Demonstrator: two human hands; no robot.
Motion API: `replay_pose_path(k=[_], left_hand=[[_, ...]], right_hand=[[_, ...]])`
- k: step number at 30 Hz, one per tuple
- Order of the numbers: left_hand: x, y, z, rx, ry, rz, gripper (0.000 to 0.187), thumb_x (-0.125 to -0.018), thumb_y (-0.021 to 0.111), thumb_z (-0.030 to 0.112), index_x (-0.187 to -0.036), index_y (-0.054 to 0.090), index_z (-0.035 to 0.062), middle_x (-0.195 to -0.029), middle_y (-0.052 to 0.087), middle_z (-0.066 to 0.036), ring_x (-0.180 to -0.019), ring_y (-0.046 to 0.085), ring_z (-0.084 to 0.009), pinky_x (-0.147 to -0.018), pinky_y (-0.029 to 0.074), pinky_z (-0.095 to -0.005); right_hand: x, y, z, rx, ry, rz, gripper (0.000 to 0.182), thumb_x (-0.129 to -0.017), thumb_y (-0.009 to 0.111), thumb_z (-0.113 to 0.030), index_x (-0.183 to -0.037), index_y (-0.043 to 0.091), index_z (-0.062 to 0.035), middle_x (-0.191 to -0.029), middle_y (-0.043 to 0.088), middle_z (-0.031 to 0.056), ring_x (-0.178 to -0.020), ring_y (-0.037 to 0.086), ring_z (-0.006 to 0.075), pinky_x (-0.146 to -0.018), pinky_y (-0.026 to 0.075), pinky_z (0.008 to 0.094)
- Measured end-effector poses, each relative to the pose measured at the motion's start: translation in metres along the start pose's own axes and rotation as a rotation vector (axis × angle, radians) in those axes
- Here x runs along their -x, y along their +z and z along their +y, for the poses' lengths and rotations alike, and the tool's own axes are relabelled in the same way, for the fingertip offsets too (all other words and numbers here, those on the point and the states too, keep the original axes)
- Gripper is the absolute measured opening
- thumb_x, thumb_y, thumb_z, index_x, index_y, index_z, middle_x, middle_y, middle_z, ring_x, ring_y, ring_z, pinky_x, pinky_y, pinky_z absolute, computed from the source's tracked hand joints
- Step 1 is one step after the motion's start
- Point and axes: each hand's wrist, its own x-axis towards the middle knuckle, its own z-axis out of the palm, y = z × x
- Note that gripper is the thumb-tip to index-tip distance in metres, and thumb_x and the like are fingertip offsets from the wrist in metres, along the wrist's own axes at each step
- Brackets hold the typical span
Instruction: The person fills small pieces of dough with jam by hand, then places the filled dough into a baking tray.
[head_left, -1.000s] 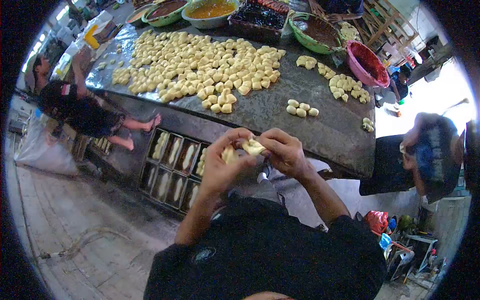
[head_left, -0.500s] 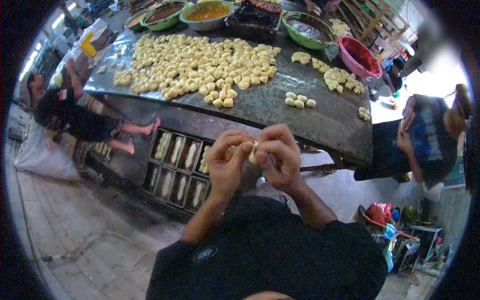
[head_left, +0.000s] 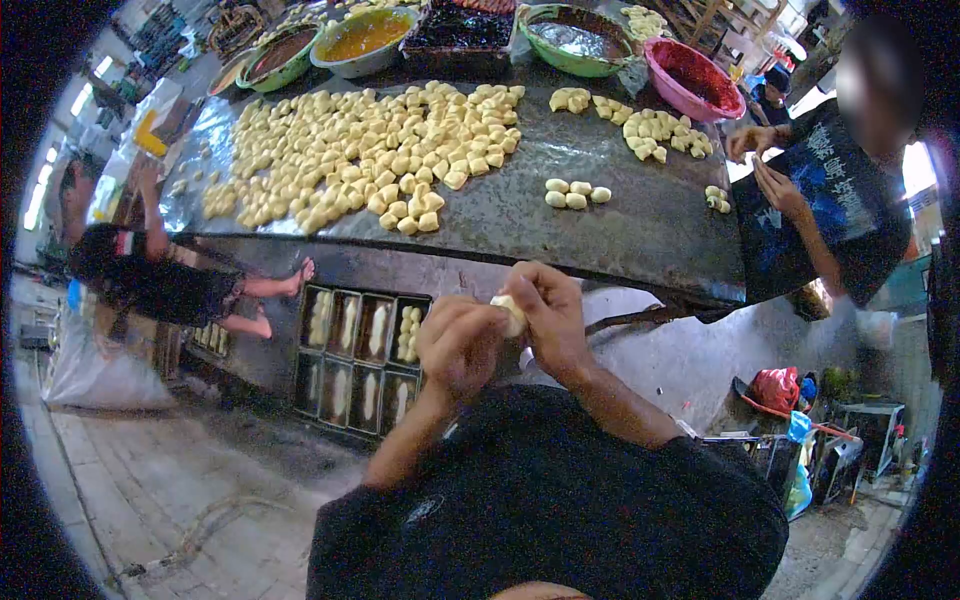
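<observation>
Between my two hands, in front of the table's near edge, is a small piece of pale dough (head_left: 510,314). My left hand (head_left: 462,348) has its fingers closed on the left side of it. From the other side my right hand (head_left: 550,318) grips it too, thumb and fingers pinched around its edge. On the table beyond lies a short double row of rounded dough balls (head_left: 577,194). A large spread of cut dough pieces (head_left: 370,150) covers the table's left part. Below left of the table, black baking tins (head_left: 342,392) hold rolled and balled dough.
A dark metal table (head_left: 640,225) stands before me. Along its far side are a yellow-filled bowl (head_left: 362,36), a dark tray (head_left: 460,40), a green basin (head_left: 575,40) and a pink basin (head_left: 693,80). Co-workers stand right (head_left: 835,200) and left (head_left: 150,270).
My view has shifted, and the table's contents appear further left. My hands still hold the dough piece, now lower and turned differently. The co-worker on the right appears closer to the table.
</observation>
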Motion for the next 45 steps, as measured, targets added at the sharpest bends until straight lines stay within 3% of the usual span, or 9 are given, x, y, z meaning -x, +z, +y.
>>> replay_pose_path(k=[10,12,15,18,24,31,38,41,45], left_hand=[[-0.033,0.034,-0.028,0.105,0.050,-0.174,0.020,-0.073,0.080,0.008,-0.091,0.071,0.0053,-0.089,0.070,-0.008,-0.078,0.066,-0.0230,-0.068,0.053,-0.0322],[-0.039,0.042,-0.032,0.143,-0.047,-0.173,0.022,-0.073,0.077,0.001,-0.093,0.072,0.0051,-0.092,0.069,-0.008,-0.079,0.065,-0.0194,-0.069,0.052,-0.0297],[-0.043,0.056,-0.018,0.351,-0.756,-0.090,0.020,-0.075,0.075,0.000,-0.095,0.072,0.0040,-0.094,0.069,-0.007,-0.081,0.064,-0.0150,-0.070,0.051,-0.0271],[-0.053,0.081,-0.031,0.487,-0.746,-0.191,0.021,-0.080,0.072,-0.002,-0.100,0.071,0.0024,-0.094,0.068,-0.007,-0.081,0.061,-0.0087,-0.066,0.048,-0.0231],[-0.045,0.131,-0.043,0.448,-0.828,-0.082,0.015,-0.089,0.067,0.006,-0.100,0.068,-0.0041,-0.089,0.071,-0.007,-0.079,0.065,-0.0108,-0.066,0.050,-0.0236],[-0.033,0.174,-0.090,0.394,-0.887,-0.687,0.016,-0.088,0.067,0.004,-0.103,0.070,-0.0006,-0.096,0.071,-0.011,-0.086,0.066,-0.0135,-0.074,0.052,-0.0275],[-0.035,0.205,-0.117,0.699,-1.080,-0.287,0.048,-0.086,0.066,-0.003,-0.131,0.054,0.0054,-0.126,0.060,-0.006,-0.104,0.061,-0.0152,-0.070,0.052,-0.0244],[-0.028,0.196,-0.132,0.695,-1.247,-0.113,0.037,-0.091,0.061,0.004,-0.128,0.056,0.0071,-0.132,0.056,-0.006,-0.113,0.057,-0.0177,-0.073,0.053,-0.0276],[-0.011,0.184,-0.135,0.831,-1.340,0.099,0.039,-0.099,0.052,0.031,-0.131,0.051,0.0090,-0.132,0.054,-0.008,-0.111,0.057,-0.0216,-0.083,0.052,-0.0316]], right_hand=[[-0.033,-0.045,-0.026,0.090,0.099,0.085,0.017,-0.087,0.073,-0.015,-0.091,0.063,-0.0015,-0.085,0.062,0.0047,-0.062,0.061,0.0121,-0.047,0.052,0.0260],[-0.034,-0.049,-0.031,0.237,-0.159,0.009,0.017,-0.083,0.076,-0.014,-0.089,0.065,-0.0025,-0.088,0.061,0.0039,-0.065,0.060,0.0108,-0.051,0.051,0.0246],[-0.039,-0.070,-0.047,0.613,-0.339,-0.097,0.022,-0.076,0.082,-0.016,-0.089,0.068,-0.0044,-0.093,0.059,0.0025,-0.073,0.058,0.0094,-0.061,0.048,0.0235],[-0.046,-0.086,-0.052,0.691,-0.359,-0.069,0.021,-0.078,0.080,-0.017,-0.089,0.067,-0.0034,-0.092,0.059,0.0028,-0.076,0.058,0.0097,-0.066,0.049,0.0245],[-0.056,-0.116,-0.049,0.219,0.172,0.169,0.013,-0.088,0.069,-0.007,-0.096,0.060,-0.0027,-0.095,0.058,0.0035,-0.085,0.058,0.0105,-0.073,0.049,0.0249],[-0.058,-0.207,-0.016,0.352,0.142,0.181,0.012,-0.090,0.061,-0.001,-0.102,0.058,-0.0026,-0.101,0.059,0.0026,-0.097,0.057,0.0105,-0.079,0.050,0.0269],[-0.105,-0.270,0.000,0.528,0.228,0.228,0.026,-0.081,0.070,-0.006,-0.106,0.064,-0.0067,-0.122,0.056,0.0108,-0.113,0.055,0.0187,-0.096,0.046,0.0315],[-0.113,-0.304,0.036,1.113,-0.205,0.141,0.036,-0.077,0.071,-0.005,-0.112,0.065,-0.0095,-0.127,0.053,0.0147,-0.123,0.051,0.0292,-0.105,0.041,0.0379],[-0.088,-0.228,0.011,0.914,-0.102,0.029,0.037,-0.076,0.073,-0.007,-0.112,0.066,-0.0065,-0.131,0.051,0.0158,-0.126,0.048,0.0334,-0.107,0.039,0.0402]])
